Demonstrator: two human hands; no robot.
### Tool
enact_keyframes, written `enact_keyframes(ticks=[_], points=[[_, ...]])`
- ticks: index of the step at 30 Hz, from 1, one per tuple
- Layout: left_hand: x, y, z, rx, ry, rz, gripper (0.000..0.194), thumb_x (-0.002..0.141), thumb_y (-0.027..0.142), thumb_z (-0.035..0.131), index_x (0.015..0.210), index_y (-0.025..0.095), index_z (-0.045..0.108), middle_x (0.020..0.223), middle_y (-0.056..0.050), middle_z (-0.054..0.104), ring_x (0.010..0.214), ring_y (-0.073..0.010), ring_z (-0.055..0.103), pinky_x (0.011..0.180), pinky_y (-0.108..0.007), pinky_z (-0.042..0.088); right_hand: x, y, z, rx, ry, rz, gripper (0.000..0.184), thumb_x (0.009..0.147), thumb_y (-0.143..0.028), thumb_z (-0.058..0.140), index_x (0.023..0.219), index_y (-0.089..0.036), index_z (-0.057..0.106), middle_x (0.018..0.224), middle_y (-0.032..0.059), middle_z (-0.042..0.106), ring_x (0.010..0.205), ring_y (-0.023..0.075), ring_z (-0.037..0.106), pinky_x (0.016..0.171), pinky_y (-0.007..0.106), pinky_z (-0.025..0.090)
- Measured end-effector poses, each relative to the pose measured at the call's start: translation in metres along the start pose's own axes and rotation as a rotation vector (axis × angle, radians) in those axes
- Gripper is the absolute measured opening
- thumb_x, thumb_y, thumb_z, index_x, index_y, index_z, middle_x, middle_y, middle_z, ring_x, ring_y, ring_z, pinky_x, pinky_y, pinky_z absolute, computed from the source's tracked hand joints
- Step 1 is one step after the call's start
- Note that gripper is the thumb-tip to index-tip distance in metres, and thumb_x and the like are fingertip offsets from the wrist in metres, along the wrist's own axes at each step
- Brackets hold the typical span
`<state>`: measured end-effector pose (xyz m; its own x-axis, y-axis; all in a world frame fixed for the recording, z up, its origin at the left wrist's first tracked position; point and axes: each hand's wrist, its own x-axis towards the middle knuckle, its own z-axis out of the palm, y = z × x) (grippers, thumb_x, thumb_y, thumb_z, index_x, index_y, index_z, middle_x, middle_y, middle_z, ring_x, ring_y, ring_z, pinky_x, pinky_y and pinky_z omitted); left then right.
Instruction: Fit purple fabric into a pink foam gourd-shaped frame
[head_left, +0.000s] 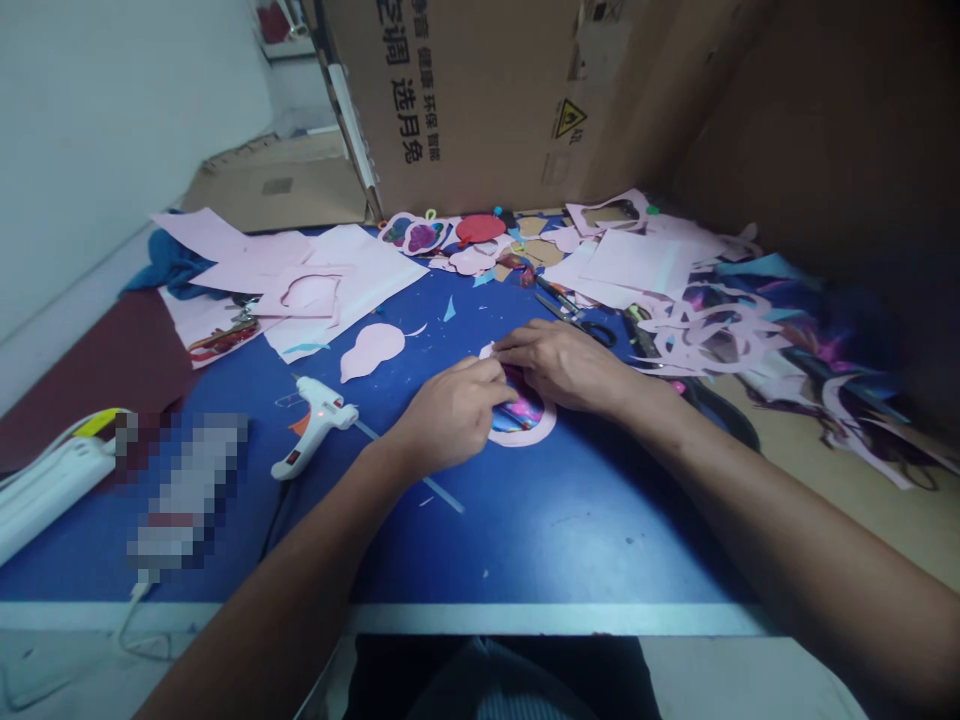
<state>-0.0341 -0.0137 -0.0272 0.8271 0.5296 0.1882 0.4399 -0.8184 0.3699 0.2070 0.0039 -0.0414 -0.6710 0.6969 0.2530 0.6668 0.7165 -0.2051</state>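
1. Left hand [456, 412]: fingers curled over the cutout [526, 417].
2. Right hand [559, 362]: fingers bent at its top edge.
3. Cannot tell whether either pinches it.
4. Cutout lies on desk [600, 530], right of glue gun [315, 425].

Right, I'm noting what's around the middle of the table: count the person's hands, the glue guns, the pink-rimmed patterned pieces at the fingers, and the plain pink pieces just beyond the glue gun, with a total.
Left hand and right hand: 2
Glue gun: 1
Pink-rimmed patterned piece: 1
Plain pink piece: 1
Total: 5
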Motion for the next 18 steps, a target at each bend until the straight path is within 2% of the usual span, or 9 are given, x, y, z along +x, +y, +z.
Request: enact_keyframes(ticks=[3,7,10,14,16,18], points=[[0.000,0.000,0.003,-0.005,-0.007,0.018,0.049,0.092,0.003,0.047,0.122,0.019,0.082,0.125,-0.011,0.078,0.118,-0.0264,0.069,0.109,-0.043,0.055,0.000,0.000,0.000,0.005,-0.001,-0.002,0.036,0.104,-0.011,0.053,0.121,-0.016,0.084,0.132,0.0164,0.080,0.116,0.0310,0.071,0.099,0.044,0.050],[0.000,-0.001,0.008,-0.067,-0.030,0.074,0.050,0.089,0.000,0.047,0.119,0.021,0.082,0.127,-0.008,0.081,0.123,-0.0245,0.072,0.117,-0.044,0.054,0.000,0.000,0.000,0.004,0.001,-0.006,0.036,0.105,-0.011,0.051,0.119,-0.018,0.084,0.130,0.0156,0.080,0.112,0.0291,0.071,0.098,0.043,0.050],[0.000,-0.007,0.009,-0.072,0.080,0.031,0.048,0.090,-0.001,0.046,0.114,0.020,0.081,0.122,-0.008,0.082,0.120,-0.0249,0.073,0.114,-0.045,0.056,-0.001,0.001,0.001,0.017,-0.003,-0.001,0.039,0.101,-0.009,0.055,0.125,-0.018,0.084,0.132,0.0162,0.080,0.116,0.0301,0.071,0.099,0.043,0.050],[0.001,-0.019,0.010,-0.065,0.303,-0.116,0.054,0.087,-0.005,0.043,0.121,0.021,0.075,0.135,-0.009,0.079,0.133,-0.0241,0.069,0.119,-0.046,0.055,-0.001,0.003,0.002,0.019,-0.001,0.003,0.046,0.094,-0.006,0.062,0.131,-0.021,0.083,0.131,0.0148,0.080,0.114,0.0297,0.070,0.099,0.042,0.050],[0.002,-0.026,0.011,-0.069,0.326,-0.154,0.059,0.083,-0.008,0.041,0.126,0.021,0.071,0.140,-0.009,0.076,0.141,-0.0235,0.065,0.122,-0.047,0.052,-0.001,0.004,0.003,0.014,-0.002,-0.003,0.047,0.092,-0.006,0.063,0.131,-0.021,0.084,0.129,0.0145,0.081,0.112,0.0294,0.070,0.098,0.041,0.049],[0.004,-0.033,0.014,-0.069,0.296,-0.164,0.062,0.081,-0.008,0.041,0.128,0.021,0.069,0.141,-0.010,0.075,0.144,-0.0240,0.062,0.123,-0.048,0.051,-0.001,0.003,0.003,0.007,0.000,-0.007,0.048,0.091,-0.005,0.063,0.131,-0.021,0.084,0.129,0.0147,0.080,0.112,0.0294,0.070,0.098,0.041,0.049]])
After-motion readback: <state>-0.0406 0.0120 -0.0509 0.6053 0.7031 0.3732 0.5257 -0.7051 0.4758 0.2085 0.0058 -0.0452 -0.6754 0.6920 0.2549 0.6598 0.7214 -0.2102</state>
